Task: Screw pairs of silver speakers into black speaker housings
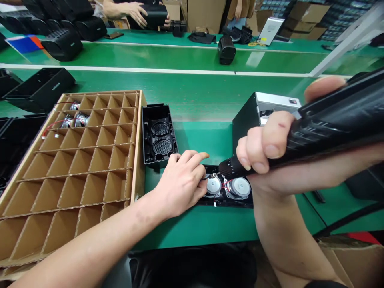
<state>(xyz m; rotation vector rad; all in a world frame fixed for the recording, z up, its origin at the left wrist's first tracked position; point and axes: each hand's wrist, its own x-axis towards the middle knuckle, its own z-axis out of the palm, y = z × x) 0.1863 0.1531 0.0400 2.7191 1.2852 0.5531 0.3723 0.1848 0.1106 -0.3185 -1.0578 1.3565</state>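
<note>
A black electric screwdriver [336, 116] is gripped in my right hand [267, 144], its nose tilted down and left. Below its tip lies a black speaker housing [223, 200] with two round silver-backed speaker drivers [241, 187], joined by red wires. The tip is over the left driver, near its upper edge. My left hand [183, 184] is at the housing's left end, fingers curled and closed beside the screwdriver's tip. What those fingers hold is hidden. A second open black housing [159, 136] with two round grilles stands just beyond my left hand.
A divided cardboard box [81, 160] takes up the left, with several speaker drivers [81, 119] in its far cells. A black and silver machine [244, 120] stands behind the screwdriver. Across the green bench, a co-worker's hands [139, 15] hold a black housing. Black speaker cases [63, 44] lie far left.
</note>
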